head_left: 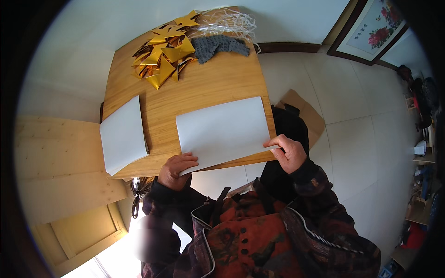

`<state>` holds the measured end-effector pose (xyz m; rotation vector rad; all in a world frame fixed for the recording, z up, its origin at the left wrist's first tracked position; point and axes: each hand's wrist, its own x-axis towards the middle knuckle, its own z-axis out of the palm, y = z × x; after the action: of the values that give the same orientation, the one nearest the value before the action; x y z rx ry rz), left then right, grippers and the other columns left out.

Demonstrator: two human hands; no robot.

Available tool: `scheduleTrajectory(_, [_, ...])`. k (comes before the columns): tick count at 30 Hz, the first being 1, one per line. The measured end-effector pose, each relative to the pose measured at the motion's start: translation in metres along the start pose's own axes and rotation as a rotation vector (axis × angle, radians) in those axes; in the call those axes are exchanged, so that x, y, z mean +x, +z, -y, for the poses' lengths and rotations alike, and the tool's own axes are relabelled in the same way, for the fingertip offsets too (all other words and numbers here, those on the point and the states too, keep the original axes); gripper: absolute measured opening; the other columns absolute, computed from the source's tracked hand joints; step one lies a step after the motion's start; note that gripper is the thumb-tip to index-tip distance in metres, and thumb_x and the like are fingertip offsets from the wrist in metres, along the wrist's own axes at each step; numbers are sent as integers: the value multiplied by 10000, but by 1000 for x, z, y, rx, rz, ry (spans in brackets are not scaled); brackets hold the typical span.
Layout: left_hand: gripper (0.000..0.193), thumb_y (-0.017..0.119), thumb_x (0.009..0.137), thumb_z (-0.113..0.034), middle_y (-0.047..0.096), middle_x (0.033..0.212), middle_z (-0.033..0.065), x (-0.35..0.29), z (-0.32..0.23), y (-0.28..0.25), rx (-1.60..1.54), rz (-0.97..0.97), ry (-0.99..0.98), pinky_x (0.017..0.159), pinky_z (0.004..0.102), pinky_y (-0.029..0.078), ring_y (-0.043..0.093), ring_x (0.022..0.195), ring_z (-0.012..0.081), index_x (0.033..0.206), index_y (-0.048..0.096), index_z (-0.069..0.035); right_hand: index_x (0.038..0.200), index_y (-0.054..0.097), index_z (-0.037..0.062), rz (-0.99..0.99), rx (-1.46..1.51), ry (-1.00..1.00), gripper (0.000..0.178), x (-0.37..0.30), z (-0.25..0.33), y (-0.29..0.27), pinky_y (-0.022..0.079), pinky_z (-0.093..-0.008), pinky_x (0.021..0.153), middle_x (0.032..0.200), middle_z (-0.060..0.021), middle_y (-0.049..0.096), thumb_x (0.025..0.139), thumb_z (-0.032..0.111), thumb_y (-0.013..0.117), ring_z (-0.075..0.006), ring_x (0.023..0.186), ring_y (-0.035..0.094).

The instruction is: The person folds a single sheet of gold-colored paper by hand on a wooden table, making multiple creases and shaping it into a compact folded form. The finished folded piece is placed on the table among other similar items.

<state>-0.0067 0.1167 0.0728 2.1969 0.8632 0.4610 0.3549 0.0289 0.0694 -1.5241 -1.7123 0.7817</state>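
Left fingers (187,159) grasp and right fingers (278,140) pinch the white paper sheet (222,125) at its near corners, so uneven tugging could crease the edge between them.

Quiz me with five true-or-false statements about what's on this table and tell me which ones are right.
1. Both the left hand and the right hand touch one white sheet. True.
2. The gold stars lie beside the right hand. False: they are piled toward the far end of the table.
3. More white paper lies left of that sheet. True.
4. The textured cloth is bright red. False: it is grey.
5. Clear strips lie beyond the cloth. True.
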Motion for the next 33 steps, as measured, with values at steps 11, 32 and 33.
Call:
scheduleTrajectory(11, [121,580,934,-66,638,767,39,34,18,3,-442,-209,-507,660,244,481,582,694,95,866,612,29,908,533,25,-195,62,280,112,40,-13,18,466,-395,531,696,-165,627,890,99,614,-351,629,631])
scheduleTrajectory(32, [149,581,927,-106,627,590,59,68,6,12,-114,-372,-611,490,269,450,588,495,128,829,623,-1,973,604,20,-333,47,163,97,54,-18,28,451,-230,575,742,-65,598,889,-26,591,-109,603,565])
scheduleTrajectory(33, [152,581,929,-108,624,586,56,69,6,12,-89,-366,-609,486,266,446,583,489,126,829,624,-2,943,613,16,-333,18,161,75,56,-17,28,462,-241,581,754,-80,608,885,-26,593,-136,610,588])
